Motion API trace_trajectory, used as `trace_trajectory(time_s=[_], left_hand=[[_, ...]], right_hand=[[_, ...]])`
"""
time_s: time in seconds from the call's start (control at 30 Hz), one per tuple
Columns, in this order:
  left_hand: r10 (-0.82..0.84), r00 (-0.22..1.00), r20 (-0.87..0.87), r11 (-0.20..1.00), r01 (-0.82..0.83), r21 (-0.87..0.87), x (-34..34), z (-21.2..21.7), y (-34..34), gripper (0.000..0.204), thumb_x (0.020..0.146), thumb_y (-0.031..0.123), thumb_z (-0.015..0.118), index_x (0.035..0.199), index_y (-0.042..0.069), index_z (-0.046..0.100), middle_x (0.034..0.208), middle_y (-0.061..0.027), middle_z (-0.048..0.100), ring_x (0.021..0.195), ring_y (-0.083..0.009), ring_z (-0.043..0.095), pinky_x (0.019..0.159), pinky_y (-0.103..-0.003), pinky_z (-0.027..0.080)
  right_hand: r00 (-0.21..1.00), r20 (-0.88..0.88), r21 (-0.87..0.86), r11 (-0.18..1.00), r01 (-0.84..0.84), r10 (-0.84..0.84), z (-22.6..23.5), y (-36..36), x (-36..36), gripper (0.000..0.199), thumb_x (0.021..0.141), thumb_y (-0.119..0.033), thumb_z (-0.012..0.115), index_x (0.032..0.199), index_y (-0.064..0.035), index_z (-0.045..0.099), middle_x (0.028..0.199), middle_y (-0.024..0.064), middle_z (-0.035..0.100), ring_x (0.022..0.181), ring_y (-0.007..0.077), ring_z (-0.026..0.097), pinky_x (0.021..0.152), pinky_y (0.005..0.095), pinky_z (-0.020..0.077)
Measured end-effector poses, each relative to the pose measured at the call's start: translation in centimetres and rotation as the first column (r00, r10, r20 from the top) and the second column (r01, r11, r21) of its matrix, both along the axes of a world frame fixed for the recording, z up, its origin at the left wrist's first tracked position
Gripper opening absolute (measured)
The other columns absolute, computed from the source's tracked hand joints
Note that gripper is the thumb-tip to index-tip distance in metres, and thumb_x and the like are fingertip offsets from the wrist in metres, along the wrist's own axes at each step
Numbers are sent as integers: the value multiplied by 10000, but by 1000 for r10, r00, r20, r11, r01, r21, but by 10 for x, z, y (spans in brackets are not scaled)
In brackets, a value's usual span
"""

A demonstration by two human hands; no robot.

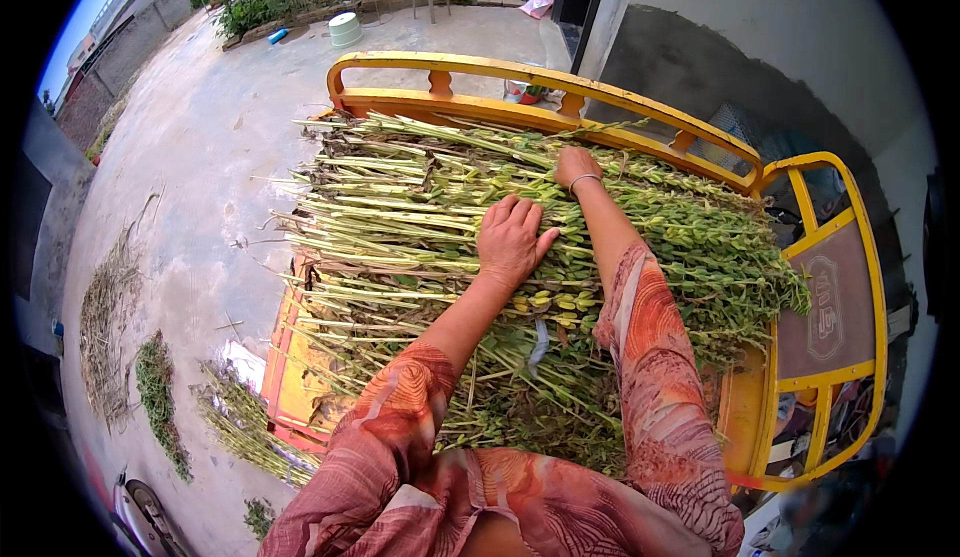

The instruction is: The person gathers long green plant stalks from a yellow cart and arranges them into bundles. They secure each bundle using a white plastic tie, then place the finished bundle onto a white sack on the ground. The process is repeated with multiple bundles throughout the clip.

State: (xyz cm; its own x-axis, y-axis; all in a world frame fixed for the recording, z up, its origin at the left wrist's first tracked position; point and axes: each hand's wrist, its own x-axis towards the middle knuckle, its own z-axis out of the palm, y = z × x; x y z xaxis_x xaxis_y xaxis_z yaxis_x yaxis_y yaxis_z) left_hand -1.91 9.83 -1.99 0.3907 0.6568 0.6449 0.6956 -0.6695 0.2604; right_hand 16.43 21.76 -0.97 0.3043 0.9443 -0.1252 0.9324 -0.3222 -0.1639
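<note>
At the far left of the frame, bare concrete yard floor spreads wide and open, curving up toward a wall at the upper left. On it, at lower left, lie three loose strips of cut plants: a dry brown strip nearest the edge, a thin green strip beside it, and a thicker bundle of stalks just beside the cart.

In the centre stands a yellow cart bed, piled with a heap of long green stalks with seed pods. The pale cut ends of the stalks jut past the cart's left edge; the leafy, pod-bearing tops lie toward the right.

My left hand lies flat on the middle of the heap, palm down, fingers spread and relaxed, gripping nothing. My right hand, with a thin bracelet at the wrist, rests further up on the heap, just below the yellow rail at the cart's far edge; its fingers curl into the stalks, though I cannot tell whether they hold any. Both arms wear patterned orange sleeves.

At the right, a yellow frame with a brown panel closes that end of the cart. Beyond it a grey wall stands close, leaving little room.
</note>
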Motion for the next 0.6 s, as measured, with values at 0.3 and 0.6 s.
trace_trajectory(time_s=[0.3, 0.6], left_hand=[[-28, 981, 192, 999, 36, -37, 6, 7, 8, 298, 822, 376, 630, 882, 88, 677, 944, -58, 646, 959, -260, 581, 824, -393, 446], [19, 996, 84, 1000, -19, 2, 30, 43, 14, 366, 704, 207, 745, 1052, 170, 641, 944, -40, 577, 908, -265, 544, 736, -382, 467]], right_hand=[[958, -196, 371, 920, -124, 208, -12, -17, 35, 124, 734, -152, 663, 732, -28, 658, 795, 167, 661, 754, 304, 636, 716, 427, 500], [671, -641, 582, 806, 107, 374, 11, -74, 18, 168, 748, -121, 704, 665, -25, 594, 598, 40, 594, 559, 109, 533, 545, 286, 438]])
